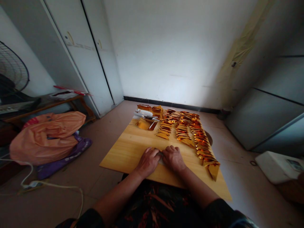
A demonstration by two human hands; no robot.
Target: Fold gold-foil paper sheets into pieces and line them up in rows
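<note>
My left hand [148, 161] and my right hand [174, 159] meet near the front of a wooden board [121, 148]. Their fingers are curled down over a small piece of foil paper [161, 160]. Only a pale strip and a bit of gold show between them; the rest is hidden under the fingers. Beyond my hands lie rows of folded gold foil papers [182, 130], overlapping one another. The longest row [201, 147] runs down the right edge of the board. At the back left is a flat stack of gold foil sheets [143, 123].
A white bundle [143, 112] lies behind the sheets. To the left are an orange plastic bag [47, 136], a purple bag [64, 155], a low wooden bench [80, 101], a fan [14, 66] and a cable [59, 186] on the floor. A white box [277, 166] stands at right.
</note>
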